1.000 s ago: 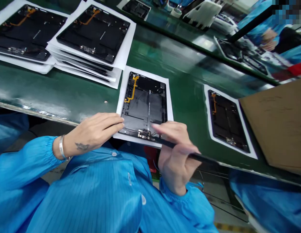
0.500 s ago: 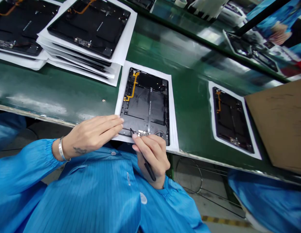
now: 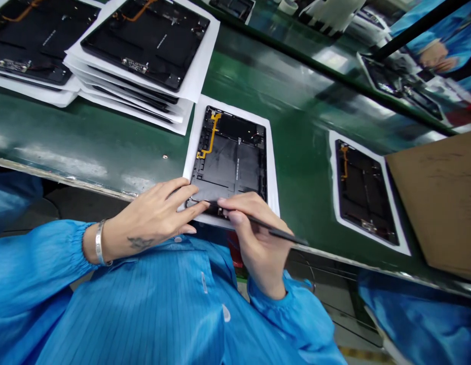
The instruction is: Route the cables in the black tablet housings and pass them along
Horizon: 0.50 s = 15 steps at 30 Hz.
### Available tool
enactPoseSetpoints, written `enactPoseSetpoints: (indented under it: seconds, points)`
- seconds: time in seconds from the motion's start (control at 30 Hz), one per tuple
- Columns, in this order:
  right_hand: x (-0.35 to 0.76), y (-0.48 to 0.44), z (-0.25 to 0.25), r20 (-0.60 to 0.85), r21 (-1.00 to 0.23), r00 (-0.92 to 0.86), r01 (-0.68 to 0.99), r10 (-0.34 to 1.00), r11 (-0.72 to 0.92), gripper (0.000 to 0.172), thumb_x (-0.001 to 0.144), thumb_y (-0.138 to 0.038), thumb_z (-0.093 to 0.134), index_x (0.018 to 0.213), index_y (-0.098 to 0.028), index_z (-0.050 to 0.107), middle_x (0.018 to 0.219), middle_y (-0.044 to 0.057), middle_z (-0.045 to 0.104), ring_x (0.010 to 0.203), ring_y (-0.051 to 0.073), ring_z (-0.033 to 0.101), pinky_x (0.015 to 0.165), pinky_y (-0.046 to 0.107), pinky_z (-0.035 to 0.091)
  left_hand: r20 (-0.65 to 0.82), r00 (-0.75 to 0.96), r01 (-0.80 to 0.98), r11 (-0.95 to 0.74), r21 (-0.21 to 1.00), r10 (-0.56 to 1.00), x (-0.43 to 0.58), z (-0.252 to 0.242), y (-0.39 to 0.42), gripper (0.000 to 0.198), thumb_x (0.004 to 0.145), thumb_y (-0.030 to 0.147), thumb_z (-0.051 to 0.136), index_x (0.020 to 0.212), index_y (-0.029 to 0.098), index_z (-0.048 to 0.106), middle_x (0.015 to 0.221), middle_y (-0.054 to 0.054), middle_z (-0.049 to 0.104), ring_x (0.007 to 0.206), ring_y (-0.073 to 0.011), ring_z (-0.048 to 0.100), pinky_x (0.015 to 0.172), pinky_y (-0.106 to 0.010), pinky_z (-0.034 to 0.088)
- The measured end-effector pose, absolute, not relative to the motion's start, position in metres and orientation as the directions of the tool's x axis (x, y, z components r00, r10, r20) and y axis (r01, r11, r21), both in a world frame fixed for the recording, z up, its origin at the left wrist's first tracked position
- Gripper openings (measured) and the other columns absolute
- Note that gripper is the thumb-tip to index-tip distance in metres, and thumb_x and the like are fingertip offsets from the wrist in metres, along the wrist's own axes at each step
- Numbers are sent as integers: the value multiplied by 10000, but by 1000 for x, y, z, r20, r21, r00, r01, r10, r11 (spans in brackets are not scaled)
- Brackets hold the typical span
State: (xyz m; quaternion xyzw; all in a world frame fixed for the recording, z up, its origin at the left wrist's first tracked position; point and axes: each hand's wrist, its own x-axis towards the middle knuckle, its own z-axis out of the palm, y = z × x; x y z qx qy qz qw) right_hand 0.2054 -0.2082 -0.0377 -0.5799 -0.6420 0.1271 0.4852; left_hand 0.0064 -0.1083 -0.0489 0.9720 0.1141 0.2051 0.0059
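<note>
A black tablet back housing with an orange flex cable lies on a white paper sheet. My left hand rests its fingertips on the housing's lower left corner and holds nothing. My right hand grips a slim black pick, whose tip reaches the housing's lower edge. The fingers of my right hand hide the small circuit board at that edge.
A stack of black housings on white sheets stands at the upper left of the green bench. Another housing lies to the right, beside a cardboard sheet. A co-worker's blue sleeve shows lower right.
My right hand has swung over the housing's lower edge, and the pick now points right rather than toward me. My left fingers have moved further onto the lower left corner.
</note>
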Motion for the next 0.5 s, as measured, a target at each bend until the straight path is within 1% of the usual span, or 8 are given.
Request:
enactPoseSetpoints:
  seconds: [0.03,0.1,0.23,0.37,0.5]
  points:
    - [204,-203,-35,435,-757,136,590,890,280,159,963,-181,582,951,-228,733,866,37,736,806,191,675,723,353,564,389,892,226,-973,57,230,7,-49,-109,440,958,345,624,1328,113,571,1267,-207,641,1193,-347,614,890,-470,611]
    - [201,-195,-33,390,-781,121,568,913,259,164,970,-189,577,904,-214,724,855,36,729,800,179,667,731,339,556,385,893,227,-972,61,232,7,-51,-111,460,958,352,621,1344,109,560,1275,-211,629,1201,-350,602,894,-468,605]
    - [198,-192,-35,353,-774,110,592,929,224,173,982,-211,566,905,-212,720,863,45,728,811,182,669,746,340,553,412,880,225,-971,77,236,7,-55,-111,435,962,320,615,1333,98,573,1274,-215,626,1207,-353,595,915,-478,590]
    - [198,-193,-34,358,-749,78,619,930,236,175,983,-203,565,906,-215,721,863,42,734,809,182,666,744,339,546,433,868,229,-970,85,243,8,-57,-111,412,964,319,614,1303,86,595,1263,-222,633,1192,-355,609,888,-472,597]
    - [199,-189,-30,402,-704,-27,630,915,328,157,960,-133,585,902,-204,712,852,26,743,786,165,644,738,332,520,448,866,223,-973,53,222,8,-57,-108,365,971,316,606,1265,99,610,1244,-208,662,1165,-351,640,856,-453,619]
